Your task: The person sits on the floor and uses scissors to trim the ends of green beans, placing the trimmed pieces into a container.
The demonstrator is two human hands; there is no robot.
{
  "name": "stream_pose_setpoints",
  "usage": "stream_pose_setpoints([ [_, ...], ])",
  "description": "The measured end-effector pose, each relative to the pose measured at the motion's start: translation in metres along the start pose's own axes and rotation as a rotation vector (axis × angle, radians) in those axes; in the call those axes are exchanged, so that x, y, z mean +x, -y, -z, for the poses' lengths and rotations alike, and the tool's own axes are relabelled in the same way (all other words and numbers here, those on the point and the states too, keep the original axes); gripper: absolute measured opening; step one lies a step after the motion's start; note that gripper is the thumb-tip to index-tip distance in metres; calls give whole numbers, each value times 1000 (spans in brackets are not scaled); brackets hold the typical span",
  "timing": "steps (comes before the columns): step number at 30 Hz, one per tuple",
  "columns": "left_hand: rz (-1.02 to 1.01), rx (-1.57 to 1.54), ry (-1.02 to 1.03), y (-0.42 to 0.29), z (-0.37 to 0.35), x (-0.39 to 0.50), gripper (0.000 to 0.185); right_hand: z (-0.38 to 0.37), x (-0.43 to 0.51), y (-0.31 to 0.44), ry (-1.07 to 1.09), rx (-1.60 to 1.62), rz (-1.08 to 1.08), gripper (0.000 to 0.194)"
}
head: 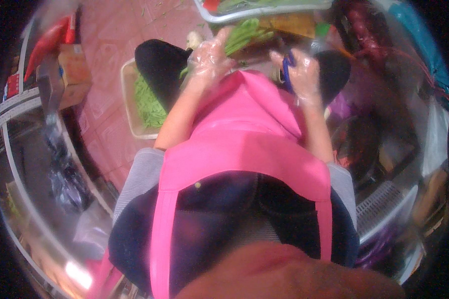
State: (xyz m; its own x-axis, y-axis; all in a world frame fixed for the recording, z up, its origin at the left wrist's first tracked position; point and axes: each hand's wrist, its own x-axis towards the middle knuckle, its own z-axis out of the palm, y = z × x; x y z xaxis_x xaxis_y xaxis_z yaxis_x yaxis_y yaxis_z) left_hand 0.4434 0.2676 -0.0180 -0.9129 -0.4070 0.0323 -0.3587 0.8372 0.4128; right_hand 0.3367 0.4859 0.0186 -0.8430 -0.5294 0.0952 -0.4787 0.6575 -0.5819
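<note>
My left hand, in a clear plastic glove, is closed around a bunch of green leafy stalks, which stick out to its right. My right hand, gloved the same way, grips a tool with a blue handle; its working end is blurred, so its kind is unclear. Both hands are above my lap, over the pink apron, a short way apart. Left of my knee stands a pale plastic tub holding cut green pieces. A whitish, round vegetable piece shows just beyond my left hand.
Ahead is a white-rimmed tray with greens under plastic. A cardboard box stands at left on the red tiled floor. To the right are dark red bagged goods, a blue-green bag and a slotted plastic basket.
</note>
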Motion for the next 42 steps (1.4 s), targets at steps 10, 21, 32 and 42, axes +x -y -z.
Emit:
stream_pose_setpoints([
  [10,100,-159,-11,5,20,3,73,-8,-10,0,219,-123,145,46],
  [21,20,-97,-48,30,-10,18,72,-8,1,-2,228,-158,183,50],
  [32,-63,-74,76,24,-11,10,71,6,-7,-5,218,-98,235,49],
  [42,-85,-68,169,0,6,5,68,7,11,-19,108,-250,419,50],
])
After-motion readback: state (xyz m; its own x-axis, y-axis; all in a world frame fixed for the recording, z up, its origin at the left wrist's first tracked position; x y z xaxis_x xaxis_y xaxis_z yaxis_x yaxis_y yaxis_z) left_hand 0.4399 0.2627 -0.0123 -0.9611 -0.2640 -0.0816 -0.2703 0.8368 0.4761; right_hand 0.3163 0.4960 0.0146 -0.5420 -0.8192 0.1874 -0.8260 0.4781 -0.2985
